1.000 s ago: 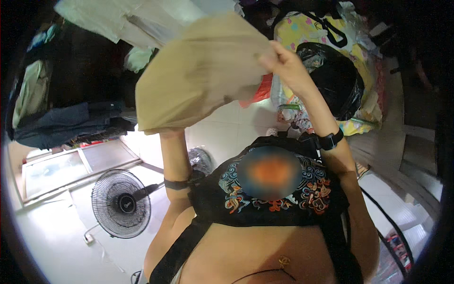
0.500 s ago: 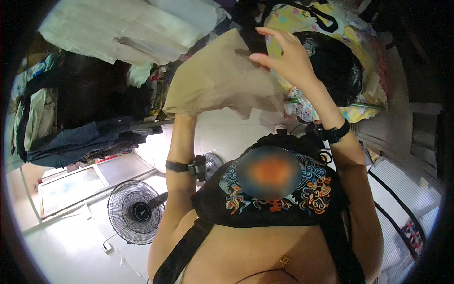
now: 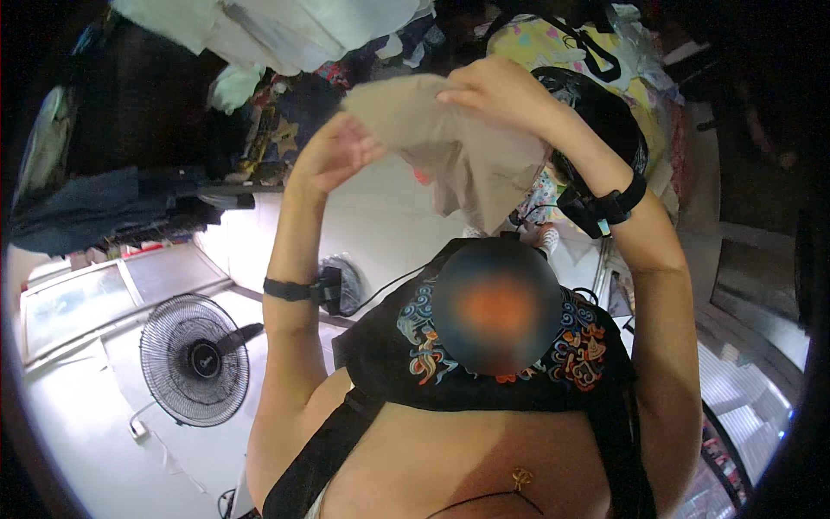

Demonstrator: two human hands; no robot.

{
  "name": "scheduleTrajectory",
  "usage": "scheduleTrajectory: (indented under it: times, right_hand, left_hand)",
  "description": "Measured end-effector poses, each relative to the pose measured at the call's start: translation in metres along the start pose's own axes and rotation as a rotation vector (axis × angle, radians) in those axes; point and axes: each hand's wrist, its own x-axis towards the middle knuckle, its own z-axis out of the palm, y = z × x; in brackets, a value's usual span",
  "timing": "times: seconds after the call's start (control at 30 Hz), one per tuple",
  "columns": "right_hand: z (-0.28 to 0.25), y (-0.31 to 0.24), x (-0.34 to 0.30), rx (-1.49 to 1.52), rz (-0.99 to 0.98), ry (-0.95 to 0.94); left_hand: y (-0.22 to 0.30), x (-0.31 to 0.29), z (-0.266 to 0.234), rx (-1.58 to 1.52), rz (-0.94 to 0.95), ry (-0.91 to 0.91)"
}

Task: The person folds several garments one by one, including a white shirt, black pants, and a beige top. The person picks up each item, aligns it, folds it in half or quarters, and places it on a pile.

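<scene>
A beige piece of cloth (image 3: 432, 130), its garment kind unclear, hangs in loose folds in front of me. My right hand (image 3: 501, 97) pinches its upper edge between thumb and fingers. At the cloth's left edge is my left hand (image 3: 341, 151), palm partly showing. Its fingers are loosely bent and apart, with no cloth visibly gripped in them. A dark band with a small black device sits on each of my forearms.
Pale cloth (image 3: 285, 30) hangs at the far left, above dark folded clothing (image 3: 95, 208). A black plastic bag (image 3: 627, 130) rests against yellow patterned fabric (image 3: 527, 39) at far right. A black fan (image 3: 194, 359) stands at left on the pale floor (image 3: 389, 208).
My left hand has come out from behind the cloth to its left edge. My right hand, free before, has closed on the upper edge. The cloth has bunched and now hangs narrower.
</scene>
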Motion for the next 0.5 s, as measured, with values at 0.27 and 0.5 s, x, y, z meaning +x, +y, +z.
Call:
scheduleTrajectory:
  times: [0.27,0.5]
  right_hand:
    - [0.060,-0.025,0.056,0.475,0.377,0.016]
    - [0.040,-0.110,0.104,1.159,0.410,0.218]
  left_hand:
    - [-0.093,-0.048,-0.125,-0.160,0.072,0.406]
    - [-0.181,-0.035,-0.091,0.411,-0.440,0.037]
